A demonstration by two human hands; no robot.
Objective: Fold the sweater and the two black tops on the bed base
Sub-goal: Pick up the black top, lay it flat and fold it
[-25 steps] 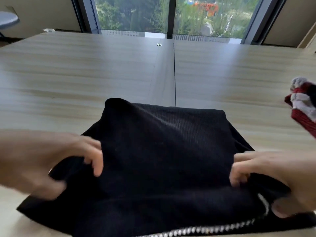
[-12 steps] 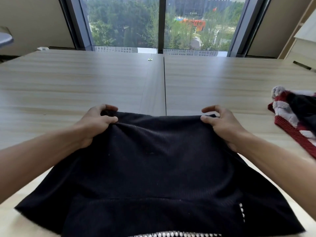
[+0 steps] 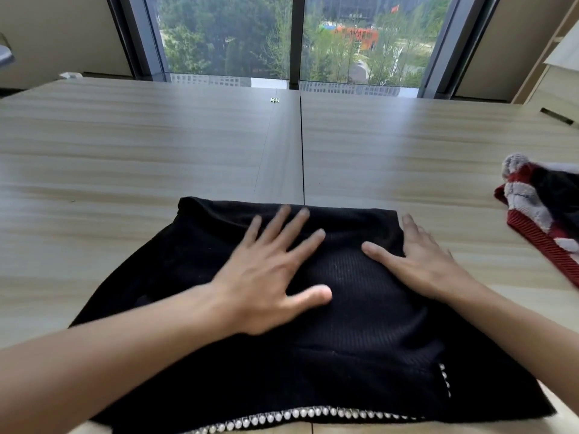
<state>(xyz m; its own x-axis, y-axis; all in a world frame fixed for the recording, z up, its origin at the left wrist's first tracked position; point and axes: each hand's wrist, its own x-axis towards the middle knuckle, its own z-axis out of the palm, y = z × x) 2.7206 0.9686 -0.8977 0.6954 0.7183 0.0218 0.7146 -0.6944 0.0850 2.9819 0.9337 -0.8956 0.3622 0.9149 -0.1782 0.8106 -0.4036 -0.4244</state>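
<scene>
Black ribbed knit takes up most of the lower half of the view: one black top lies spread on the pale wood bed base, folded over at its far edge, with a row of pearl beads along the near hem and a short line of them running up on the right side. The near corners of the top run out of view at the bottom, so I can't see how it ends there. The fold also hides whatever layers are underneath, so no idea how many times it's doubled.

Left hand lies flat on the middle of the top, palm down, fingers spread wide, a bit blurred at the fingertips. Right hand is also flat and open on the right part of the fabric, thumb pointing inward, its outer fingers reaching over the top's right edge. Neither is pinching anything. Both forearms are bare and come in from the bottom corners.

Off to the right, well apart from the top, there's the red and white striped sweater, bunched up and cut off by the frame edge. Something dark sits in the middle of that heap, could be the other black top, can't tell for sure.

Behind the base is a big window with trees outside, and there's a small metal fitting near the centre seam of the boards.
</scene>
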